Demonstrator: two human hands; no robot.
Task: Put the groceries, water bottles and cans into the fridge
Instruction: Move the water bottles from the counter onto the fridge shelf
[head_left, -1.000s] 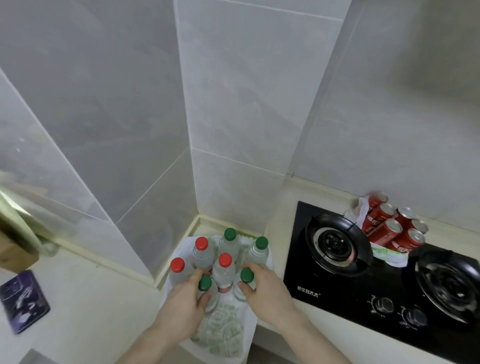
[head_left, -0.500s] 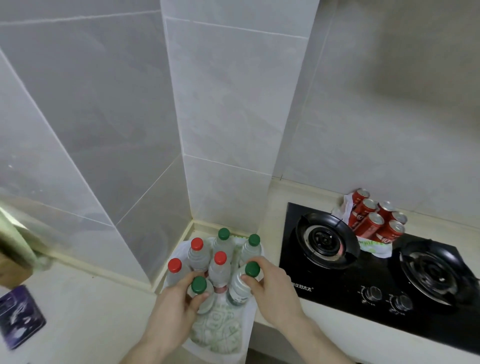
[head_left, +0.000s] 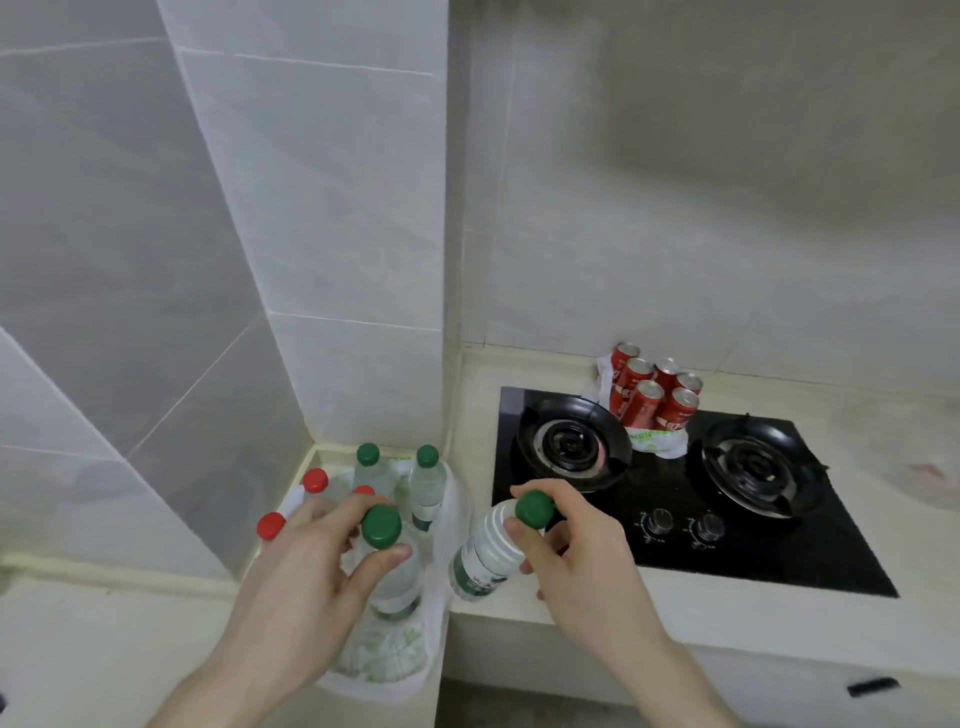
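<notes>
Bottles with green caps are held one in each of the hands. The left hand (head_left: 306, 582) is curled round the neck of one green-capped bottle (head_left: 387, 558) above the white plastic bag (head_left: 441, 608), where more water bottles (head_left: 426, 486) with red and green caps are left standing in the corner. The right hand (head_left: 576, 556) is closed round a tilted bottle (head_left: 485, 553) beside the black gas stove (head_left: 675, 499). Red cans (head_left: 652, 397) are grouped behind the burners on the desk (head_left: 779, 623).
</notes>
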